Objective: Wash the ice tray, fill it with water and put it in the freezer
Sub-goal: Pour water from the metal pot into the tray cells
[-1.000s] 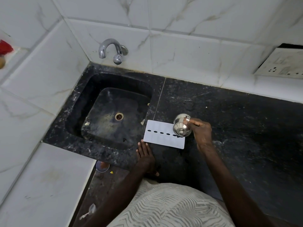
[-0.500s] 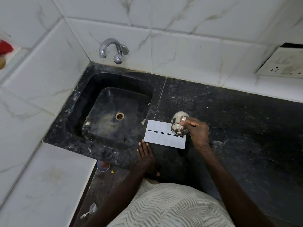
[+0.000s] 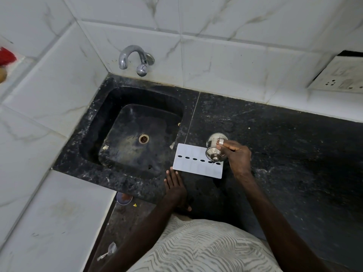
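Observation:
A white ice tray (image 3: 196,165) with a row of dark oval holes lies flat on the black counter, just right of the sink. My right hand (image 3: 236,156) grips a small steel pot (image 3: 215,148), tipped on its side with its mouth over the tray's right end. Whether water is flowing from it cannot be seen. My left hand (image 3: 175,185) rests flat on the counter with fingers apart, its fingertips touching the tray's near left corner.
The black stone sink (image 3: 110,122) with a drain hole sits at the left, under a chrome tap (image 3: 135,57) on the white tiled wall. A switch and socket plate (image 3: 341,77) is at the far right. The black counter (image 3: 284,146) stretches rightward.
My right hand has shifted the steel pot slightly left and tipped it further over the tray's right end. The tray and my left hand have stayed put.

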`<move>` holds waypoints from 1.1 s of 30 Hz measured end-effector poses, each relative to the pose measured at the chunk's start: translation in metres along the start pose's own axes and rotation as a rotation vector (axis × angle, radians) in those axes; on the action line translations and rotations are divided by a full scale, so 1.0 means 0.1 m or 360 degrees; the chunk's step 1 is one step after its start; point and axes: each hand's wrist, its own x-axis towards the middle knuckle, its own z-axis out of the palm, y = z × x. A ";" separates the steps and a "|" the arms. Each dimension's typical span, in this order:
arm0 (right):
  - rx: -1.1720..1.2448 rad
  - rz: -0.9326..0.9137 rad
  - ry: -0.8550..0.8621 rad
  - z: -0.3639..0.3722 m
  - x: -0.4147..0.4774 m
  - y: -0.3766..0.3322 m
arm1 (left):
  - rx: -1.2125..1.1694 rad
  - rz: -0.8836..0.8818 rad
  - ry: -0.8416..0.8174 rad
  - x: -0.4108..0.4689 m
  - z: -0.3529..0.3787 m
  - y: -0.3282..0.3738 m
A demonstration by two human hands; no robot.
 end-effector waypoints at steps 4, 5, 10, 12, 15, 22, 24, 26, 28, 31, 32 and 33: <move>0.0028 -0.0018 -0.0002 0.01 -0.02 -0.05 | -0.0003 0.0015 0.0036 -0.05 -0.04 0.02; 0.0036 -0.0019 -0.0004 0.00 -0.02 -0.06 | 0.0002 0.0020 0.0041 -0.05 -0.04 0.02; 0.0100 0.0027 -0.0008 0.03 -0.01 -0.09 | 0.0002 -0.0011 0.0003 -0.02 -0.02 0.02; 0.0160 0.0105 0.0024 0.06 -0.01 -0.10 | 0.0006 -0.0017 -0.0006 -0.01 -0.01 0.01; 0.0313 0.0250 0.0105 0.13 0.01 -0.10 | 0.0015 -0.0003 0.0009 0.00 0.00 0.01; 0.0157 0.0160 -0.0011 0.26 -0.07 -0.11 | 0.0023 -0.0006 -0.0004 -0.02 -0.03 0.02; 0.0097 0.0094 -0.0068 0.28 -0.08 -0.12 | 0.0012 0.0002 -0.0009 -0.02 -0.03 0.01; 0.0041 0.0049 -0.0094 0.29 -0.09 -0.11 | 0.0009 0.0008 0.0000 -0.01 -0.02 0.01; 0.0005 0.0040 -0.0092 0.31 -0.10 -0.10 | 0.0009 0.0003 0.0009 0.00 -0.01 0.00; -0.0030 0.0018 -0.0078 0.32 -0.11 -0.08 | -0.0001 0.0018 -0.0006 0.00 -0.02 0.00; -0.0030 0.0013 -0.0078 0.33 -0.12 -0.09 | -0.0001 0.0031 -0.0005 0.00 -0.02 -0.01; -0.0026 0.0011 -0.0076 0.33 -0.12 -0.10 | -0.0006 0.0037 0.0003 0.00 -0.02 -0.01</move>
